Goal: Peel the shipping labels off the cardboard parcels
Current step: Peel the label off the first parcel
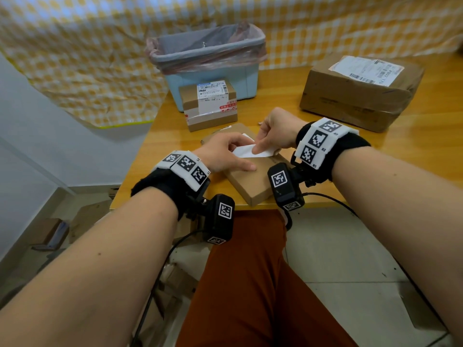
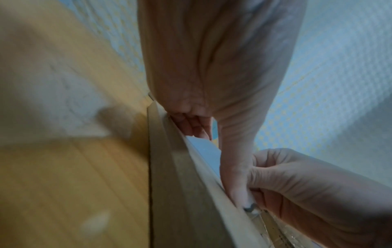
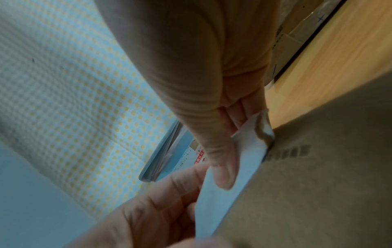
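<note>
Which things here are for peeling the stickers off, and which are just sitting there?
For the job: flat parcel, its white label, both hands, left and right, small parcel, big parcel.

Just sitting there: lined bin, checked cloth.

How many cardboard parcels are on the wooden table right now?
3. A flat brown cardboard parcel lies under both hands at the near edge, a small taped box stands before the blue bin, and a large plastic-wrapped box sits far right. None appear hidden.
</note>
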